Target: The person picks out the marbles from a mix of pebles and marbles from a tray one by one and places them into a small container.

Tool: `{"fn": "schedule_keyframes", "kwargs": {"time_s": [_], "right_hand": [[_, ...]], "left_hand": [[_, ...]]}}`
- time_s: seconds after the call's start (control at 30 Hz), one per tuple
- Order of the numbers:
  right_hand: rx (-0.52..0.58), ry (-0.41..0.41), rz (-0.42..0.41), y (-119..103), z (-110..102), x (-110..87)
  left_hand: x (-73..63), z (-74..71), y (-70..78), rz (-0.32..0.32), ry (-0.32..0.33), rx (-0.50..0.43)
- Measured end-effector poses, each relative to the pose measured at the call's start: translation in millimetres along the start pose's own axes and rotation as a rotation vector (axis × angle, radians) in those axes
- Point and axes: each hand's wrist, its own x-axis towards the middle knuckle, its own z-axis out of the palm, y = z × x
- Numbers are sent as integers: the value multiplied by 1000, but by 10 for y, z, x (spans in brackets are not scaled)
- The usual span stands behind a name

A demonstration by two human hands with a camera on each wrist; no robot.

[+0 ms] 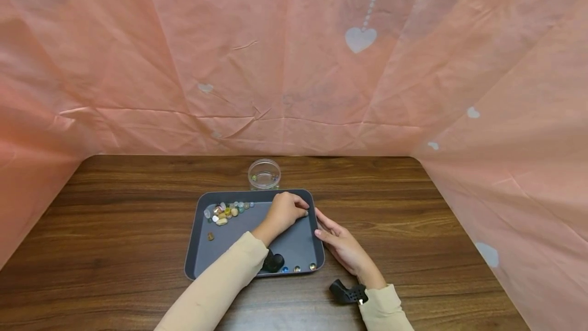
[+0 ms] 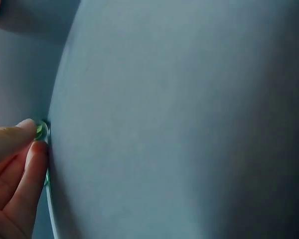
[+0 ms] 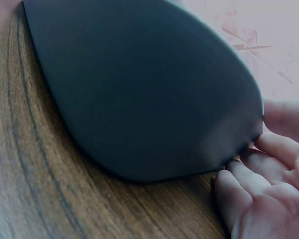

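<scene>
My left hand (image 1: 286, 211) reaches into the grey tray (image 1: 239, 249). In the left wrist view its thumb and fingertip pinch a clear glass marble (image 2: 40, 131) with a green swirl, close against the tray's side wall. Another bit of green glass (image 2: 47, 178) shows partly behind the fingers. My right hand (image 1: 344, 249) holds the tray's right side from outside, thumb at the rim; in the right wrist view several fingers reach the tray's lower edge. Three glass marbles (image 1: 297, 268) lie along the tray's near wall.
Mixed small stones (image 1: 227, 211) are gathered in the tray's far left corner, with a brown stone (image 1: 211, 236) lying apart. Behind the tray stands a clear round jar (image 1: 264, 173) containing a few marbles. Pink cloth (image 1: 285, 65) encloses the wooden table (image 1: 128, 218).
</scene>
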Motion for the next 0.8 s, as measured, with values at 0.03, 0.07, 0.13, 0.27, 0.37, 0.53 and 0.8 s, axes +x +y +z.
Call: {"fn": "schedule_keyframes", "kwargs": {"time_s": [0.03,0.07,0.13,0.27,0.37,0.53,0.8], "right_hand": [[-1,-6,-4,-1,0,-1],[-3,-12,-7,0,0,-1],[-6,-23,-16,4,0,0],[-9,-20,-24,5,0,5],[2,-12,-30,4,3,10],[7,-5,-30,2,1,9],[8,15,-8,9,-16,5]], "left_hand": [[-2,-6,-12,-1,0,-6],[-5,-16,-24,-12,0,-19],[-10,-42,-52,-55,-1,-90],[-18,-122,-67,-205,-15,-453],[-16,-194,-63,-290,-10,-764],[-23,-374,-20,-308,3,-1029],[-14,-709,39,-273,13,-1119]]}}
